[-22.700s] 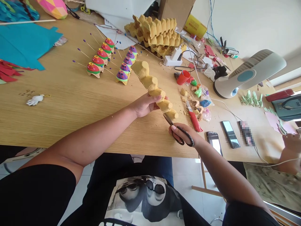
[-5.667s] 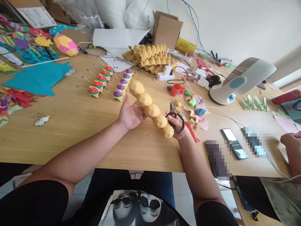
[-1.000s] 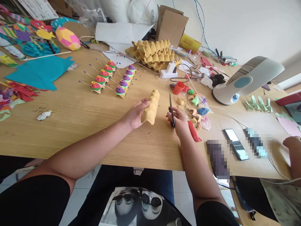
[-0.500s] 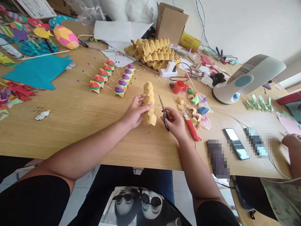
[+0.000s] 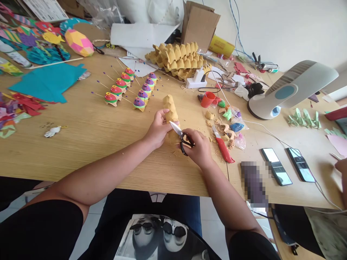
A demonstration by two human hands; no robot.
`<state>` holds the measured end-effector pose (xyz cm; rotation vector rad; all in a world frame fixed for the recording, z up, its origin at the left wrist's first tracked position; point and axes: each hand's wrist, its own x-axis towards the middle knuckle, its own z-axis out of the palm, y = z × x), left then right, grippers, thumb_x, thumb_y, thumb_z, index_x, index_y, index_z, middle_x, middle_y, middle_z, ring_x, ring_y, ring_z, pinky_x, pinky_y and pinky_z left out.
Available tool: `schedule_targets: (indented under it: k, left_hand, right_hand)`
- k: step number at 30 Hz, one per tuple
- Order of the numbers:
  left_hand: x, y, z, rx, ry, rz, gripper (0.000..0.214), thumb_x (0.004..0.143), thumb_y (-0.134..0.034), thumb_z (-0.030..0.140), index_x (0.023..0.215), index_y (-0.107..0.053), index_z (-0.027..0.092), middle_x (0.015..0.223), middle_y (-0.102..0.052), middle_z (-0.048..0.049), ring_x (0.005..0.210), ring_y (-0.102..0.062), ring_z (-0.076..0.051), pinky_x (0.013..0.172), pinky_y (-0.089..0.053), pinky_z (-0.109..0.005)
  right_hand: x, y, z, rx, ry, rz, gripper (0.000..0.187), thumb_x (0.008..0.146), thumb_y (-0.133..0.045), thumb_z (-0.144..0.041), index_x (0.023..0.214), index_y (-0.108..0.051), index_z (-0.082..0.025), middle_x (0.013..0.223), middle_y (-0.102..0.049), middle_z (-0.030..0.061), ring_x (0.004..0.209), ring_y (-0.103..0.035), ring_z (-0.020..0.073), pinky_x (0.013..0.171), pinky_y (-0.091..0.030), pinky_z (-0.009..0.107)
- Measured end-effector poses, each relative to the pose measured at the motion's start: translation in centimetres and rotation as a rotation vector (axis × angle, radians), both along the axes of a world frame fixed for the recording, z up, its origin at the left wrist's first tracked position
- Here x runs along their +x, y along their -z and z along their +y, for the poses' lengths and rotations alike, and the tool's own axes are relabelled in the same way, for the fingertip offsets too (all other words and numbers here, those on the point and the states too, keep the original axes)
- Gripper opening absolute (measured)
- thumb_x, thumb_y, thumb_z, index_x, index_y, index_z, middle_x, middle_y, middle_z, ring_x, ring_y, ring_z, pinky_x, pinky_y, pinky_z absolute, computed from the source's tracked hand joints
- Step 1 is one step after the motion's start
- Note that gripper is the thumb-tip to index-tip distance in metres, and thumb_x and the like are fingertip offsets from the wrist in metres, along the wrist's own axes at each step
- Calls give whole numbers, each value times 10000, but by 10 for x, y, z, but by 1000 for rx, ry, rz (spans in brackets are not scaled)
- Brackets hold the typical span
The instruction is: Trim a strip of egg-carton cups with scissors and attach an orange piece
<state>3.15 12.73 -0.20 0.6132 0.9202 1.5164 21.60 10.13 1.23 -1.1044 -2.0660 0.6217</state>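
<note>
My left hand (image 5: 157, 127) is closed round a yellow egg-carton strip (image 5: 169, 106) that points away from me over the wooden table (image 5: 81, 137). My right hand (image 5: 198, 147) grips black-handled scissors (image 5: 181, 135), whose blades lie against the near end of the strip. Cardboard crumbs lie on the table just under and right of my hands.
Two rows of painted egg-cup figures (image 5: 119, 88) with pins stand behind the strip. A stack of egg cartons (image 5: 176, 57), a red cup (image 5: 207, 99), a red-handled knife (image 5: 223, 148), a desk fan (image 5: 290, 90) and phones (image 5: 276, 171) lie right. Another person's hand (image 5: 342, 168) is at the right edge.
My right hand swung the scissors left and down onto the near end of the strip. My left hand kept hold of the strip, which sank nearer the table.
</note>
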Motion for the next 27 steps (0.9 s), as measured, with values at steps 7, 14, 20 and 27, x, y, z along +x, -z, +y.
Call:
schedule_targets:
  k: [7, 14, 20, 27]
  left_hand:
    - [0, 1, -1, 27, -6, 49, 702, 602, -947, 142, 1152, -529, 268, 978, -675, 43, 868, -641, -127, 773, -511, -232]
    - [0, 2, -2, 40, 3, 67, 729, 598, -950, 160, 1169, -511, 278, 990, -662, 32, 918, -643, -149, 811, -508, -250]
    - [-1, 2, -1, 45, -12, 64, 725, 603, -958, 179, 1170, -519, 286, 999, -661, 34, 926, -653, -146, 821, -517, -254]
    - [-10, -12, -4, 28, 64, -62, 672, 667, -895, 150, 1218, -548, 318, 1020, -707, 34, 905, -690, -150, 786, -534, -262]
  right_hand:
    - [2, 1, -1, -22, 54, 51, 316, 905, -765, -379, 1192, -691, -268, 834, -681, 15, 705, -583, 181, 694, -494, 314]
    - [-1, 3, 0, -85, 79, 76, 396, 827, -840, -436, 1163, -695, -284, 797, -651, -4, 705, -585, 180, 682, -484, 310]
    - [0, 2, 1, -112, 122, 153, 306, 883, -751, -384, 1163, -686, -279, 792, -612, -6, 686, -543, 167, 646, -464, 297]
    - [2, 6, 14, -389, 176, 481, 515, 821, -813, -573, 1193, -644, -259, 780, -530, -30, 679, -508, 140, 573, -424, 266]
